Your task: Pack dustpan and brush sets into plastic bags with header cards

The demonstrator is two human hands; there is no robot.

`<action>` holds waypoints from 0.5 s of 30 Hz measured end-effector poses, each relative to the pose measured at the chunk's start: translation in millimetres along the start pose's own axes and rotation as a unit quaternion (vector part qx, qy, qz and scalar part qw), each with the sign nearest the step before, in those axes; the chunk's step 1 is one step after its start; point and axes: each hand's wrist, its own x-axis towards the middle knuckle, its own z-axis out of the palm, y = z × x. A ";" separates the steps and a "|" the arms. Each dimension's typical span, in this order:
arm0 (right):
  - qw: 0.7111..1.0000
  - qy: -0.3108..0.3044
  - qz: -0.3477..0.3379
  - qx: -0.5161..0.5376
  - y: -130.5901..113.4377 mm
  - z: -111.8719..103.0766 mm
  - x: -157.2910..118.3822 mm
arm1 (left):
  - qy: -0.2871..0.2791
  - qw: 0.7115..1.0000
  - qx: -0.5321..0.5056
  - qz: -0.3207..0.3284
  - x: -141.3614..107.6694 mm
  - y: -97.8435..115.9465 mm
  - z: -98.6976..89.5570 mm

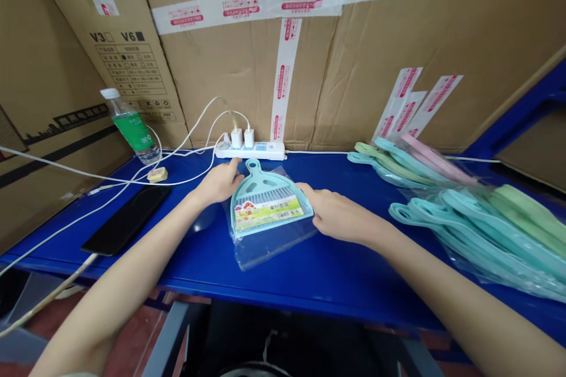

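Observation:
A light-blue dustpan (266,178) with a small brush (269,195) and a colourful label card (267,212) lies inside a clear plastic bag (265,250) on the blue table. Its looped handle points away from me, and the bag's loose end spreads toward me. At the pan's upper left edge, the fingers of my left hand (220,182) are curled on the bagged set. My right hand (331,212) grips the right edge, index finger along the rim and the other fingers folded beneath.
Bagged blue dustpans (477,230) and several green and pink ones pile up at right. Behind the pan sits a white power strip (269,151) with chargers. At left are a black phone (126,221), white cables, a yellowish block (157,175) and a bottle (135,132). Cardboard (239,65) walls the back.

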 end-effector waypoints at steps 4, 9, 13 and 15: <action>0.998 -0.048 -0.031 -0.041 -2.6 -2.9 -11.5 | -0.039 0.997 -0.006 0.070 -2.5 7.9 3.9; 0.993 -0.044 -0.067 -0.087 0.9 -1.7 -16.2 | -0.027 0.992 -0.011 0.127 -3.3 12.7 16.0; 0.992 -0.006 -0.094 -0.078 1.3 0.4 -16.1 | -0.010 0.989 -0.038 0.144 -1.9 11.4 21.8; 0.993 0.000 -0.090 -0.081 -0.6 0.7 -15.6 | -0.007 0.988 -0.042 0.145 -1.6 10.9 22.7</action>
